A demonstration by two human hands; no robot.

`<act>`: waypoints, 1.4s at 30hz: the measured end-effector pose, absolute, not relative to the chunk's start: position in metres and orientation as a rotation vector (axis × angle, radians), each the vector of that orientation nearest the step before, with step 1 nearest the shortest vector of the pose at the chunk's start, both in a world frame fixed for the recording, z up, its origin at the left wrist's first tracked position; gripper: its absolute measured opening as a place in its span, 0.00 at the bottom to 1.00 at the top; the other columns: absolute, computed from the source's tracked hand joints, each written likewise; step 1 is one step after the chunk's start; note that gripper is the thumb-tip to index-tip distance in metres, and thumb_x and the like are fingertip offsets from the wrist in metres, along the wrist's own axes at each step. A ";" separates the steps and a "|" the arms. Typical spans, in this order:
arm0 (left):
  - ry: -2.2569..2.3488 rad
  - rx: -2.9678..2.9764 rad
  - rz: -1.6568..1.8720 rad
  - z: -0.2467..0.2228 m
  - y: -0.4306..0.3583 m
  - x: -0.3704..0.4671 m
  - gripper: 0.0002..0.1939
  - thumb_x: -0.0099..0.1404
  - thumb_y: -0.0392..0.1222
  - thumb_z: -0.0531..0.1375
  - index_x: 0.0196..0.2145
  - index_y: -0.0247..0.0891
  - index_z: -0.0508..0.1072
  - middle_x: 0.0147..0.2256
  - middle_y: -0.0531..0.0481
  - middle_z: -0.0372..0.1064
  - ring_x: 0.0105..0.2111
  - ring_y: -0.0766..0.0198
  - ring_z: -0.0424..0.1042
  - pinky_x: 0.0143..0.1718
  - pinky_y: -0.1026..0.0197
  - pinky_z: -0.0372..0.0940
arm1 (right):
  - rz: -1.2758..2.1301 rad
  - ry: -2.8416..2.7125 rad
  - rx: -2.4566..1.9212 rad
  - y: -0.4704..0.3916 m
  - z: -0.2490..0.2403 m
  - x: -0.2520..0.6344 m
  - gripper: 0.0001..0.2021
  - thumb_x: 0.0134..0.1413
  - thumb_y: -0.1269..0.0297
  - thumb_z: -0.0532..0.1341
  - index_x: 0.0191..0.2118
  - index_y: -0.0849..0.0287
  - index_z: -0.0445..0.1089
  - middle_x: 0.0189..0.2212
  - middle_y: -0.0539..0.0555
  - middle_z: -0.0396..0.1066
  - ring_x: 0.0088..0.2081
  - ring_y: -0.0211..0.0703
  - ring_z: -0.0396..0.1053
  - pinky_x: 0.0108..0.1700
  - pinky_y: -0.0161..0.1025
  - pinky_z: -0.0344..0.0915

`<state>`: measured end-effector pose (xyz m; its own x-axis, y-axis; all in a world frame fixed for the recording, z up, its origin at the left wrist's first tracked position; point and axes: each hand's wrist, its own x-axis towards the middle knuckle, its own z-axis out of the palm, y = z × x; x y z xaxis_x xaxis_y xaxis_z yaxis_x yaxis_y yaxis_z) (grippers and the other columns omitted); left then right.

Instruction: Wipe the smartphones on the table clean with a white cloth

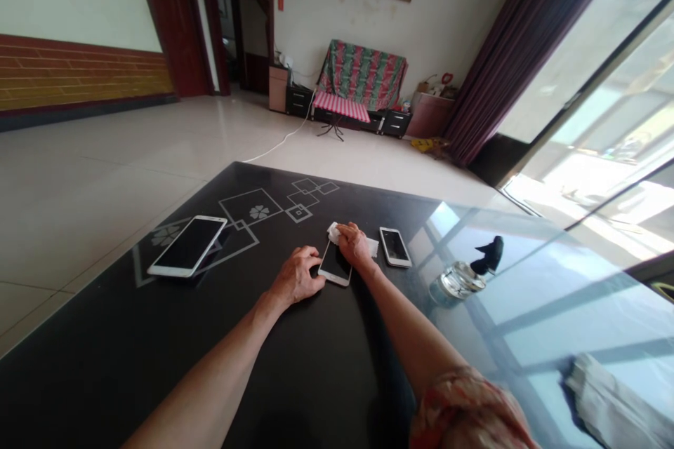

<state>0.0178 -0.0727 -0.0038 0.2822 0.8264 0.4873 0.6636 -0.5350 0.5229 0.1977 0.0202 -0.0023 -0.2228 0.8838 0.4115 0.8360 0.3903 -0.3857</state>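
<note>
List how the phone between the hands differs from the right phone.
The phone between the hands is touched by the left hand, with the right hand and a white tissue on it; the right phone lies untouched. The phone between the hands has its upper part covered, while the right phone shows its whole screen. Both are white-framed and lie face up.

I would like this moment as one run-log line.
left hand: touching middle phone; right hand: holding white wipe on its far end; small phone at right; tablet at left
</note>
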 end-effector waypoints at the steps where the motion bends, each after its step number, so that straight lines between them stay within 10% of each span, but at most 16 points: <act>1: 1.381 2.326 1.098 -0.003 -0.073 0.018 0.10 0.53 0.37 0.61 0.35 0.39 0.79 0.40 0.46 0.70 0.40 0.56 0.68 0.45 0.54 0.67 | 0.103 -2.083 -1.473 0.018 -0.002 0.198 0.18 0.56 0.75 0.52 0.45 0.51 0.74 0.49 0.49 0.72 0.56 0.46 0.63 0.57 0.43 0.57; 22: 1.359 2.242 1.198 -0.005 -0.071 0.017 0.05 0.50 0.35 0.63 0.28 0.37 0.76 0.38 0.46 0.72 0.39 0.57 0.70 0.44 0.56 0.67 | 0.287 -2.239 -1.276 -0.098 0.003 0.214 0.20 0.57 0.74 0.52 0.52 0.51 0.70 0.56 0.52 0.67 0.61 0.52 0.57 0.59 0.54 0.54; 42: 1.382 2.233 1.154 -0.002 -0.072 0.018 0.05 0.50 0.35 0.63 0.28 0.38 0.76 0.39 0.46 0.71 0.40 0.57 0.70 0.45 0.55 0.66 | 0.170 -2.050 -1.368 -0.013 0.001 0.226 0.18 0.54 0.76 0.53 0.45 0.52 0.74 0.51 0.51 0.71 0.54 0.42 0.66 0.57 0.41 0.59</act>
<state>0.0179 -0.0725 -0.0017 0.2268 0.8449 0.4845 0.6275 -0.5072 0.5907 0.2265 -0.0127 0.0010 -0.2365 0.8621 0.4481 0.7768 0.4448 -0.4457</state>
